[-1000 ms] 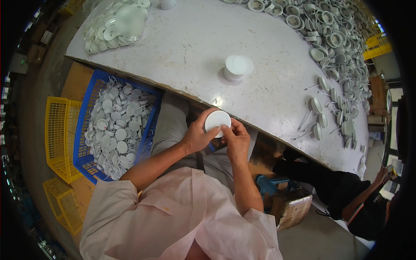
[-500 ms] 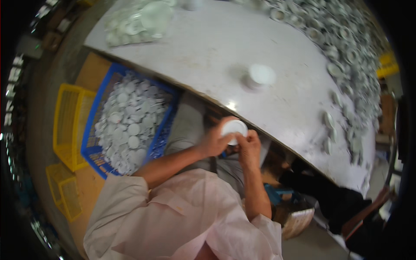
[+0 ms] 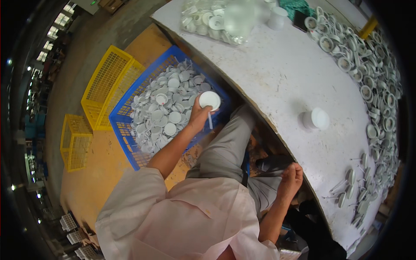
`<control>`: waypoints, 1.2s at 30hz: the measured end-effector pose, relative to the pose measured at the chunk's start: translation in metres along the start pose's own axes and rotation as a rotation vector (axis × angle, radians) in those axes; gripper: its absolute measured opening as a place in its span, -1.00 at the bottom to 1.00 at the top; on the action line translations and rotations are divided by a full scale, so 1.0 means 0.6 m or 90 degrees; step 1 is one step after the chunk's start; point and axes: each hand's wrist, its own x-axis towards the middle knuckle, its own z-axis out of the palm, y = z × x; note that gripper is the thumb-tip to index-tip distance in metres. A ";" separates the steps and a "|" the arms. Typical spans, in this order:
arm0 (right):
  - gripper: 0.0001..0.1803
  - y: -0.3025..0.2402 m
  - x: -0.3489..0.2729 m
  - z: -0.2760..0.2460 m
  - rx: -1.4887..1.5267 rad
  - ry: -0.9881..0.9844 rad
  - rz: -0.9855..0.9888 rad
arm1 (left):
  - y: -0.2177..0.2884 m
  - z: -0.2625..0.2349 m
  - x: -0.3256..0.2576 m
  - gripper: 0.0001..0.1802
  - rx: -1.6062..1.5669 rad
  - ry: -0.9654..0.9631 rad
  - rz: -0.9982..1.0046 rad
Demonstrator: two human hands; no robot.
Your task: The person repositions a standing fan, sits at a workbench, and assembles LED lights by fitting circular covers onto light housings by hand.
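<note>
Handling had gone from two-handed to one-handed: left hand (image 3: 200, 116), curled around the white disc (image 3: 209, 100), held it over the blue basket (image 3: 125, 141); right hand (image 3: 290, 182), fingers bunched near the desk (image 3: 281, 86) edge, had released it, contents unclear.

We see a pale pink, short-sleeved cloth shirt (image 3: 173, 234) with what looks like a matching chest pocket (image 3: 190, 211), and grey cloth trousers (image 3: 225, 147).

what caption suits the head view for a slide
Left hand holds a white disc by a blue basket of discs.
</note>
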 end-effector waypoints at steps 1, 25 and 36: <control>-0.92 0.003 0.001 -0.009 0.002 -0.007 0.005 | -0.014 -0.040 0.016 -0.37 0.003 0.008 0.003; -0.89 0.051 -0.021 0.019 -0.258 0.000 0.064 | -0.109 -0.452 0.061 -0.29 0.929 0.058 0.304; -0.90 0.063 0.003 0.121 -0.455 -0.010 0.086 | -0.203 -0.474 0.186 -0.45 1.294 -0.103 0.064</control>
